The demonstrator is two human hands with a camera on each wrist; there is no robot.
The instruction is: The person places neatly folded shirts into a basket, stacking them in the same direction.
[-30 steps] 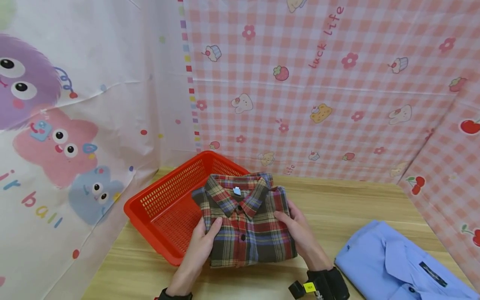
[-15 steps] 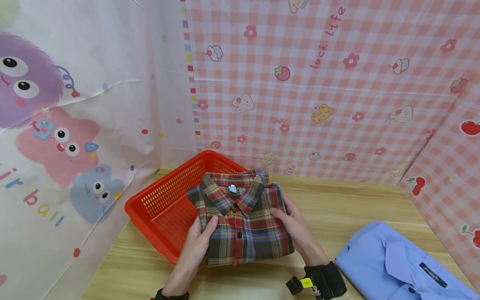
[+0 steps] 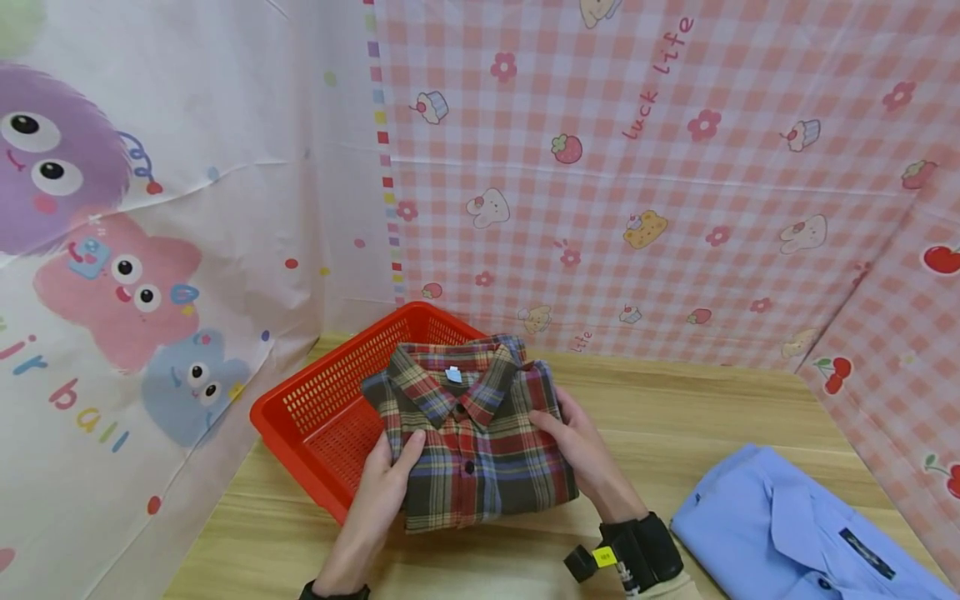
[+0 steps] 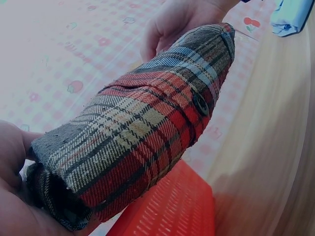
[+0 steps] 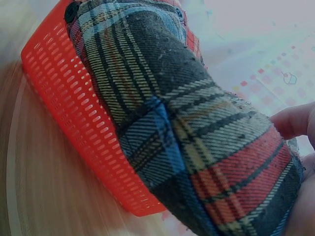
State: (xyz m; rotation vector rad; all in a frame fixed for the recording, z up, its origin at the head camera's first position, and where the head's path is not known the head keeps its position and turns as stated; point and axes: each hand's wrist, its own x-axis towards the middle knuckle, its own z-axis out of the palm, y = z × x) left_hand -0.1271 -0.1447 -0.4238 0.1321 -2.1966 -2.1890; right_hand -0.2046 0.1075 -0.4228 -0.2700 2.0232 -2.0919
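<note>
Here, left grip (image 3: 382, 483) and right grip (image 3: 581, 446) clamp plaid shirt (image 3: 483, 467) at side edges; tabletop (image 3: 663, 421) stretches rightward.

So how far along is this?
Done: the plaid shirt and blue shirt look folded. In hand: left hand and right hand hold the plaid one at the basket. Remaining: probably placing it inside, where no clothes show; the blue one, on the table, may follow.

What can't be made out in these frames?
Head: part of the red basket, behind the plaid shirt.
Head: end of the blue shirt, past the frame edge.
Head: print on its label, too small.
Left wrist: left hand, cut off by frame edges.
Right wrist: right hand, likewise.
</note>
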